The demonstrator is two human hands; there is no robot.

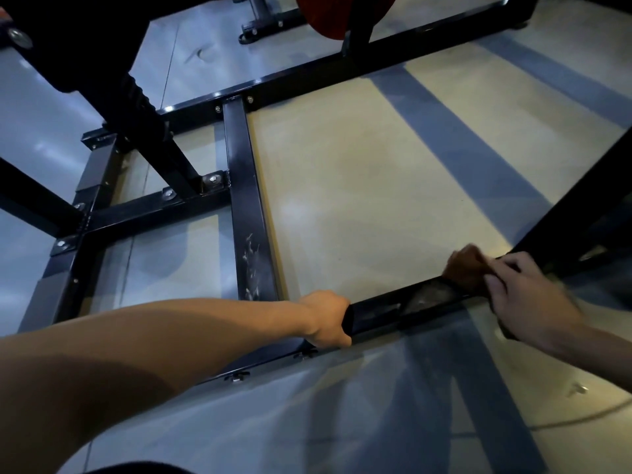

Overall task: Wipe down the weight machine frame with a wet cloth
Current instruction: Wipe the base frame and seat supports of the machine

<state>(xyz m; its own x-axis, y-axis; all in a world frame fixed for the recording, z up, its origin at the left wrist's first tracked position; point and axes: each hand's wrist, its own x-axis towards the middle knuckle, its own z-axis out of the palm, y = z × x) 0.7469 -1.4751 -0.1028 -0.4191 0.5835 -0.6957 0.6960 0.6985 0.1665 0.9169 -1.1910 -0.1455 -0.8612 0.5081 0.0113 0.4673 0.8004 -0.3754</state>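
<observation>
The black steel frame of the weight machine (244, 200) lies low over the floor as a grid of square bars. My left hand (326, 319) grips the near horizontal bar (386, 311) where a cross bar meets it. Further right on the same bar, my right hand (526, 295) holds a brown cloth (463, 266) against the metal; the hand and cloth are blurred. Pale smears show on the bar between my hands and on the cross bar.
A slanted black upright (147, 107) rises from the frame at the left. A red weight plate (328, 18) hangs at the top. Another machine's base (263, 27) stands behind. Pale floor lies inside the frame, and a thin cable (581, 417) runs at lower right.
</observation>
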